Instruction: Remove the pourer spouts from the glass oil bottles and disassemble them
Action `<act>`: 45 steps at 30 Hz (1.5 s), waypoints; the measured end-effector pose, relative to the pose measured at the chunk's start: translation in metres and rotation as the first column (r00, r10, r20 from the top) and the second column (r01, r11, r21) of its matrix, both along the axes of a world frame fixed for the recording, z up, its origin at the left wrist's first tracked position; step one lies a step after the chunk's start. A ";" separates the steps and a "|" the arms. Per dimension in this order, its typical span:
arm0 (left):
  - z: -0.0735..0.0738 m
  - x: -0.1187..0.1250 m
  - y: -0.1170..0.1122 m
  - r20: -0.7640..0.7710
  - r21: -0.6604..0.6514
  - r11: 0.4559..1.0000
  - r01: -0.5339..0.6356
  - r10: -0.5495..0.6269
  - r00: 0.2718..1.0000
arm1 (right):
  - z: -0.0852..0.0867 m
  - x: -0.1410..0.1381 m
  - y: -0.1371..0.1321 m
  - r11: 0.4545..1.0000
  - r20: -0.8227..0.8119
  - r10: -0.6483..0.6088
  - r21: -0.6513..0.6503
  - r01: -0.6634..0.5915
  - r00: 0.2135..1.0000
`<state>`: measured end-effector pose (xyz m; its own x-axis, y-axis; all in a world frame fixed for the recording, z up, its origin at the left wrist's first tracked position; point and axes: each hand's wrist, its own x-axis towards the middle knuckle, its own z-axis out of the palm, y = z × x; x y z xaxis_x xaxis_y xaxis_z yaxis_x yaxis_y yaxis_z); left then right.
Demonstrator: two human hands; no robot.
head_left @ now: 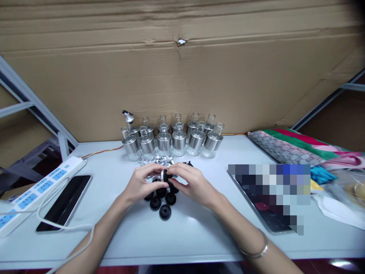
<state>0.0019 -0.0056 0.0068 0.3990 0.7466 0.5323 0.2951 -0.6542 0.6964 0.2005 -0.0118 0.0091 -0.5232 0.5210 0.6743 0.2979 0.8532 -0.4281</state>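
In front of the bottles, my left hand [140, 182] and my right hand [196, 184] meet at a small bottle stopper [164, 175] with a silver ring and a black part. My left fingers close on its silver side, while my right thumb and fingers pinch the black end. Several round black stopper pieces [165, 212] lie on the table below and between my hands. Behind my fingers is a pile of shiny silver pieces [160, 159], partly hidden. Small black parts [188, 164] show just past my right hand.
Glass bottles with metal bands [179, 140] stand in two rows; a back-left one carries a silver and black pourer [129, 116]. On the left are a power strip [42, 188], dark phone [64, 203] and white cable [92, 232]. A partly blurred tablet [256, 205] and colourful fabric [302, 146] lie right.
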 end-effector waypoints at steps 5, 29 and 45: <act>-0.002 0.000 0.001 0.094 -0.369 0.928 0.053 -0.019 0.995 | -0.006 -0.004 0.000 0.966 0.042 -0.059 0.254 0.046 0.997; -0.008 0.000 -0.002 -0.188 0.503 0.864 0.018 0.089 0.978 | -0.007 -0.011 0.000 0.649 -0.255 -0.174 -0.756 -0.084 0.951; -0.001 -0.003 0.000 -0.163 0.347 0.938 0.015 0.045 0.986 | -0.004 -0.005 -0.002 0.981 -0.126 -0.031 -0.192 0.006 0.992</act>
<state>-0.0012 -0.0058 0.0053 0.4939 0.5349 0.6855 0.3985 -0.8400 0.3684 0.1959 -0.0139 0.0048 -0.4280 0.6556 0.6221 0.2450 0.7467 -0.6183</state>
